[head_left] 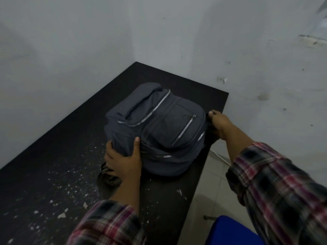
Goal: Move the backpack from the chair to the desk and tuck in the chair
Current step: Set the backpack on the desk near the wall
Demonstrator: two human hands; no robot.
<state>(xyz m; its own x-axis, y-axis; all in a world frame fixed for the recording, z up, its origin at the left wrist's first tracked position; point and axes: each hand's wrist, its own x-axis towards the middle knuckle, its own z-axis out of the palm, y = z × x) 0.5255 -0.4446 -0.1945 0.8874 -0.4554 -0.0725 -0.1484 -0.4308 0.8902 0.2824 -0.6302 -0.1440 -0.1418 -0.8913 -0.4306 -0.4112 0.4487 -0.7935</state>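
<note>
A dark grey backpack (155, 128) with silver zippers lies flat on the black desk (53, 165), its straps bunched under its near left corner. My left hand (123, 158) grips that near left corner, thumb on top. My right hand (218, 124) holds the backpack's right side at the desk's right edge, fingers curled around the fabric. A corner of the blue chair (231, 230) shows at the bottom right, beside the desk.
The desk sits in a corner between two white walls (247, 50). White flecks and chips are scattered over its near left surface. Pale floor tiles (212, 188) and a white cable show to the right of the desk.
</note>
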